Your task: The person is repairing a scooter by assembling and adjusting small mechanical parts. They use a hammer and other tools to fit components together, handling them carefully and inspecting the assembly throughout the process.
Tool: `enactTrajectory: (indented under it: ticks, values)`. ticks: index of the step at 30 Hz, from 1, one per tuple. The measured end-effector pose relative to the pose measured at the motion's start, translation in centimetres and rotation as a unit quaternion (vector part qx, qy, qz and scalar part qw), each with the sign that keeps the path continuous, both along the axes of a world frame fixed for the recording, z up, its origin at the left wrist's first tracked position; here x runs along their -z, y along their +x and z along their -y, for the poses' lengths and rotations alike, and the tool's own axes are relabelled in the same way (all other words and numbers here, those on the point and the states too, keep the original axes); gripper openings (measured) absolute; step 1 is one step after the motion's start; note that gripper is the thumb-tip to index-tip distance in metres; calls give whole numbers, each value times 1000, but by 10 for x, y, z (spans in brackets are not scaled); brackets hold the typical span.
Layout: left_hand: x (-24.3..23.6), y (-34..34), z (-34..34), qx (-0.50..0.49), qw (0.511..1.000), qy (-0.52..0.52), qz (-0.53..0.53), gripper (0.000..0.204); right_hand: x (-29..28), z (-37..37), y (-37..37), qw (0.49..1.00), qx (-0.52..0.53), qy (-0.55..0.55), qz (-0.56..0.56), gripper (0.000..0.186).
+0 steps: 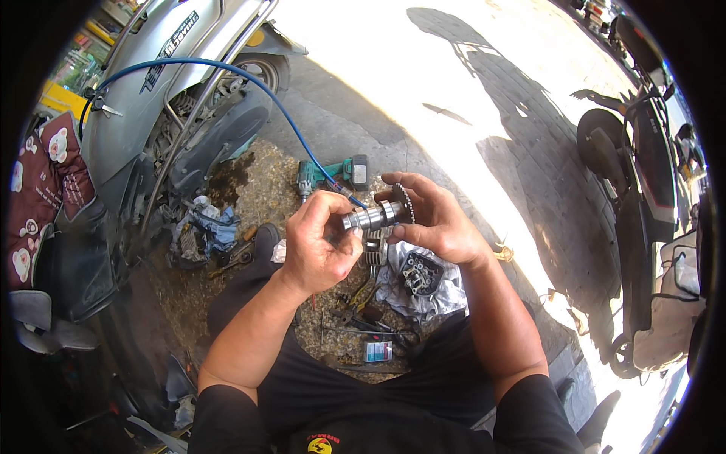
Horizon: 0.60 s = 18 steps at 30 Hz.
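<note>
A shiny metal camshaft [370,219] with a toothed sprocket [404,203] on its right end is held up in front of me, lying almost level. The bent fingers and thumb of my left hand [319,238] grip its left end. Around the sprocket end curl the fingers and thumb of my right hand [442,227]. Below the camshaft, partly covered by my hands, is a finned metal engine part [373,253]. To its right a dark-rimmed engine part [420,274] rests on a pale cloth [448,296].
A green cordless impact wrench [334,174] lies beyond my hands, near a blue hose [281,113]. Yellow-handled pliers [355,300] and a small box [378,352] are between my legs. A silver scooter [144,113] stands left, a bundled blue rag [218,223] beside it, and a dark motorcycle [643,174] right.
</note>
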<state>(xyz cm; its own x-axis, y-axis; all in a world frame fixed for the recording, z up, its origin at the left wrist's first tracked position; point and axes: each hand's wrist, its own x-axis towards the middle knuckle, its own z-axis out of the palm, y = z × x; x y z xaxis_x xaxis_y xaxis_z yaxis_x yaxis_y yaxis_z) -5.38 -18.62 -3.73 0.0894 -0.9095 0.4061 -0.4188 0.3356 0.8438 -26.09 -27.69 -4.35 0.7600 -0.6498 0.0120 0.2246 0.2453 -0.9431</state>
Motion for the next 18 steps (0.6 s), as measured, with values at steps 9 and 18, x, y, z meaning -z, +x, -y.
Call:
enactTrajectory:
  ticks: [9, 18]
  values:
    - [6, -2, 3, 29, 999, 26, -33, 37, -2, 2, -2, 995, 17, 96, -8, 63]
    - [-4, -2, 2, 39, 997, -19, 68, 32, 0, 4, -3, 994, 16, 110, -20, 63]
